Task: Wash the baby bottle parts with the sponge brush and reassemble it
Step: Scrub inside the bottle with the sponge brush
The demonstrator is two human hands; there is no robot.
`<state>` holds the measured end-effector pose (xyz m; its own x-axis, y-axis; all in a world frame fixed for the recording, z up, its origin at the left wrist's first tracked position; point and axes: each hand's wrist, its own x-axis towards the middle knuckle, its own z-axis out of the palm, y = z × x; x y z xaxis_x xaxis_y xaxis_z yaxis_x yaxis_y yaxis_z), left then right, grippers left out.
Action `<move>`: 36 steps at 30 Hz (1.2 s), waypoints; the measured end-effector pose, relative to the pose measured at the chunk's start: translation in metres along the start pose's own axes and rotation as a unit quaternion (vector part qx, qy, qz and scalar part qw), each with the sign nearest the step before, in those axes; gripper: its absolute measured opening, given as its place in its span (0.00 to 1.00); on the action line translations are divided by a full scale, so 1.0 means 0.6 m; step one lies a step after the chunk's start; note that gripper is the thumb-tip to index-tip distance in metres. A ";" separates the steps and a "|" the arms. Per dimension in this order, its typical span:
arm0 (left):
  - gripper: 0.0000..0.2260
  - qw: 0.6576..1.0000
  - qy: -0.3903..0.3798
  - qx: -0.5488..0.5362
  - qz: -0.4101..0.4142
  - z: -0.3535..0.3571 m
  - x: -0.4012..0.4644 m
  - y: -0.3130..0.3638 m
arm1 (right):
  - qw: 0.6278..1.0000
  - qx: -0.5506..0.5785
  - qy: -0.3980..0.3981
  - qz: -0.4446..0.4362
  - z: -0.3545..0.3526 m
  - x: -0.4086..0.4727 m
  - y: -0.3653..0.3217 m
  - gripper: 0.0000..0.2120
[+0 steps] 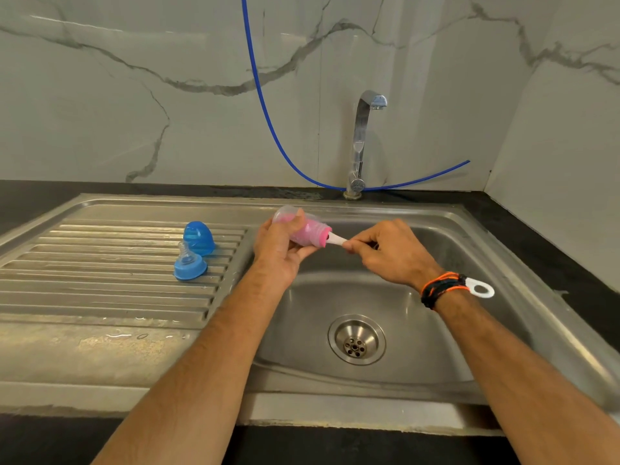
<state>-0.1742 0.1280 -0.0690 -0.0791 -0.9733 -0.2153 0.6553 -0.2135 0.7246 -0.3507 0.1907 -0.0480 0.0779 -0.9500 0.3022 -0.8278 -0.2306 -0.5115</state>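
Note:
My left hand (280,251) grips the clear bottle body (310,231) sideways above the sink's left rim. A pink sponge brush fills the inside of the bottle. Its white handle (337,238) sticks out of the bottle mouth, and my right hand (389,251) pinches it. The handle's looped end (483,290) shows past my right wrist. On the ribbed drainboard lie the blue cap (198,237) and the blue collar with its clear teat (189,265), side by side.
The steel sink basin (436,330) with its drain (356,339) lies below my hands. A chrome tap (362,142) stands at the back, no water running. A blue hose (265,105) hangs along the marble wall. Black counter surrounds the sink.

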 end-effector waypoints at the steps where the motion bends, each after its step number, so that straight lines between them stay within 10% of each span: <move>1: 0.24 1.000 0.011 -0.010 0.008 -0.007 0.007 0.007 | 1.000 0.002 -0.003 0.003 -0.005 -0.001 0.001 0.10; 36: 0.25 0.999 -0.013 0.016 0.036 -0.003 -0.003 -0.016 | 1.000 0.009 -0.010 -0.007 0.008 -0.003 0.004 0.12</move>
<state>-0.1789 0.1320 -0.0767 -0.0529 -0.9880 -0.1451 0.6363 -0.1453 0.7577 -0.3501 0.1908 -0.0533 0.0994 -0.9507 0.2938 -0.8162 -0.2468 -0.5224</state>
